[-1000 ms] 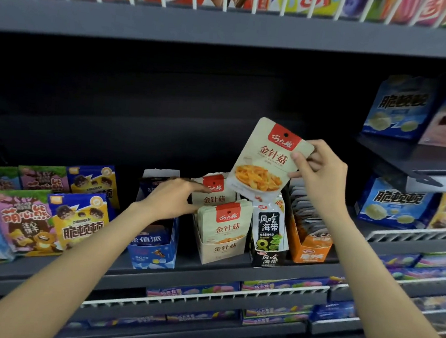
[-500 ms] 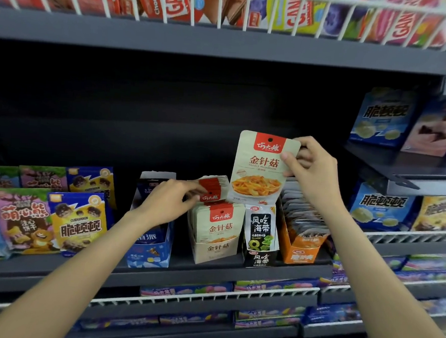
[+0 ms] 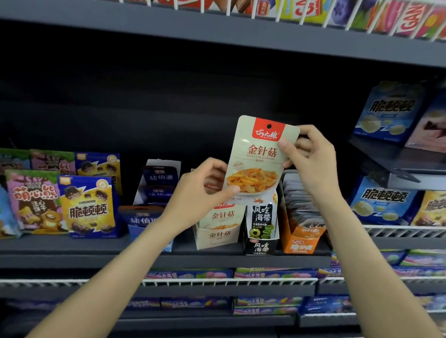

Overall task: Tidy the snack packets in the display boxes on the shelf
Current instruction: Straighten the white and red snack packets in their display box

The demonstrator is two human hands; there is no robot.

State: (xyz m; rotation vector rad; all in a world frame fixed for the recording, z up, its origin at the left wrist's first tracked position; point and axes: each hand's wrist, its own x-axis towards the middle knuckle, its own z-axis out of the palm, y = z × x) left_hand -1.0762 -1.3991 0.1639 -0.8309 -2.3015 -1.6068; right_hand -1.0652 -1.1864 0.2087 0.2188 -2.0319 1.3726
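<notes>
The beige mushroom packet (image 3: 260, 158) says 金针菇 and NEEDLE MUSHROOM, with a red tag on top. The beige display box (image 3: 218, 235) below says 金针菇 too. The black kelp box (image 3: 261, 248) says 风吃海带. The blue and yellow bag (image 3: 88, 207) says 脆顿顿.

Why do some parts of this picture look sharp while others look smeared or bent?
In the head view, the packet held in both hands is crisp enough to read; the right hand pinches its top, the left hand its bottom. The blue boxes at far right are blurred, the upper shelf edge bows from the wide lens, and the shelf back is dark.
</notes>
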